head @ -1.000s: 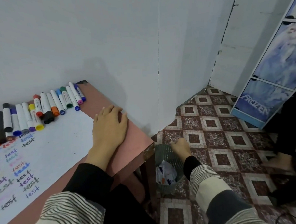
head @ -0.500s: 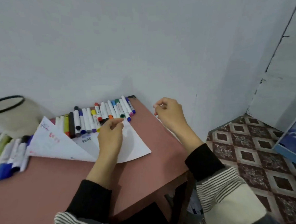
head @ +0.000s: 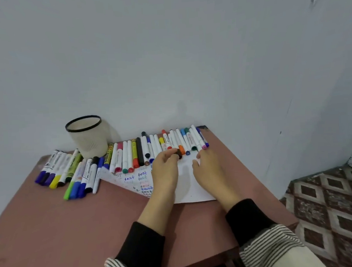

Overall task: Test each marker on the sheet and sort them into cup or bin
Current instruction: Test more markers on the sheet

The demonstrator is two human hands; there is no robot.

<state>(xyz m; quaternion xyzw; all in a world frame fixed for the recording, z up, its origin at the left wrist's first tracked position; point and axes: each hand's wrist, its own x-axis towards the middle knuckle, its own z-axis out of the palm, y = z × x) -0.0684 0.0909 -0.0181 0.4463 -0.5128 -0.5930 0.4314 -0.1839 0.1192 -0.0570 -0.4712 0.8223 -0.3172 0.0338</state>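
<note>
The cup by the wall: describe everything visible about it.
The cup is a cream, round holder with a thin black rim and fine vertical ribbing around its lower wall; it looks like plastic. It stands upright at the back of the reddish table, against the wall, between two groups of lying markers, some of which reach its base. No marker sticks up above the rim. Neither hand touches it.

The left hand (head: 165,170) covers part of the sheet (head: 189,185) and its writing. The marker (head: 179,153) at its fingertips is mostly hidden.
</note>
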